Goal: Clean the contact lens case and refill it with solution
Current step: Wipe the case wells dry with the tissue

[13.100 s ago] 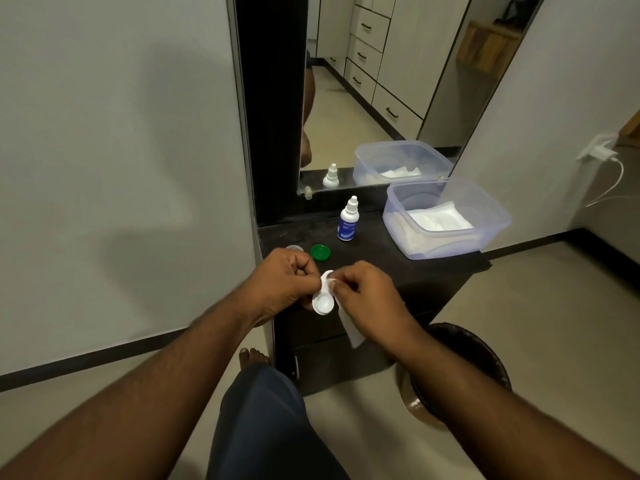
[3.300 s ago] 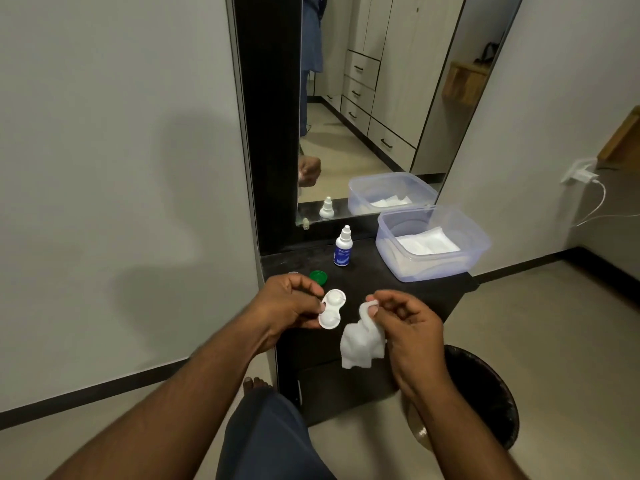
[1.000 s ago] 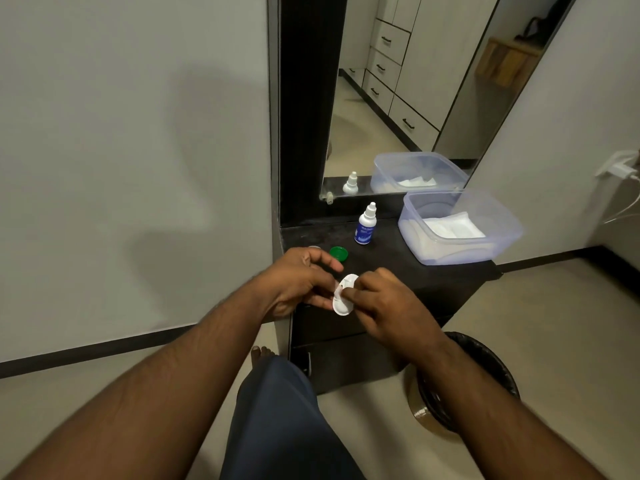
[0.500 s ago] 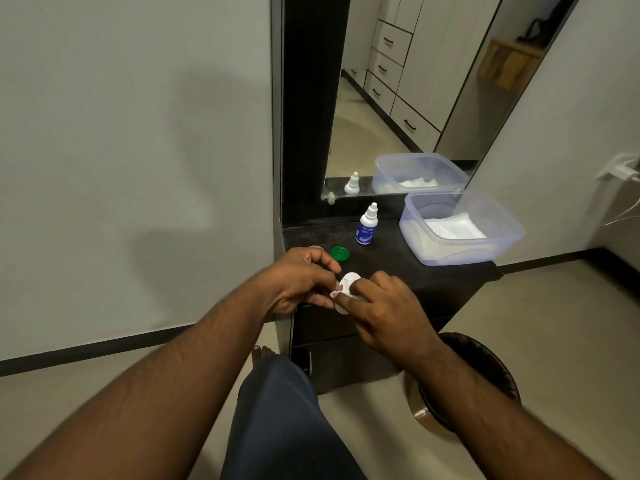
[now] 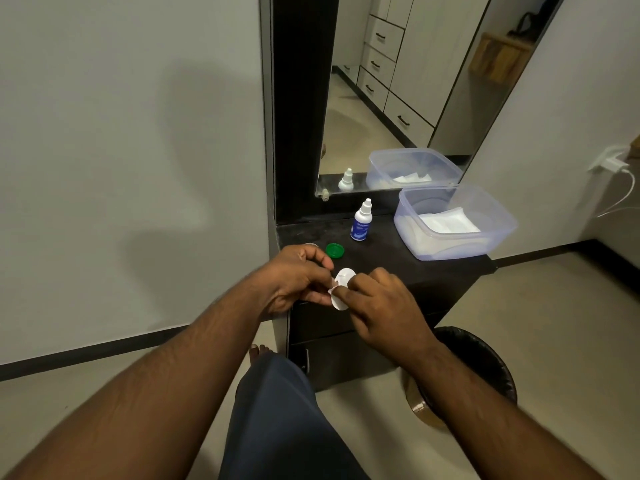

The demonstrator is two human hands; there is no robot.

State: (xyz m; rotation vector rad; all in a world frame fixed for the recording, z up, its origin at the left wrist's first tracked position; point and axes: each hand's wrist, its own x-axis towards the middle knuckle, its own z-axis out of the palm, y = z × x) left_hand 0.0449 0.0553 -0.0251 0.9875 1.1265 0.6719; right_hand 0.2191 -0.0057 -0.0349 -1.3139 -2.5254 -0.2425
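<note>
My left hand (image 5: 298,278) pinches the white two-well contact lens case (image 5: 343,276) by its left side, above the front of the dark dresser top (image 5: 388,261). My right hand (image 5: 377,306) presses a small white tissue into the case's near well; only a scrap of tissue (image 5: 331,291) shows beside my fingertip. A green lens-case cap (image 5: 335,250) lies on the dresser behind my left hand. Another cap, mostly hidden, peeks out past my left knuckles (image 5: 311,244). The white solution bottle (image 5: 361,221) with a blue label stands upright by the mirror.
A clear plastic tub (image 5: 457,223) holding folded white tissues sits at the dresser's right. A mirror (image 5: 398,98) rises behind. A bin with a black liner (image 5: 485,362) stands on the floor to the right, under my right forearm. My knee (image 5: 277,410) is below.
Since 3.3 s ago my right hand brought the tissue onto the case and covered its near well. In the last second the fingertip has shifted slightly over the well; my left hand holds steady.
</note>
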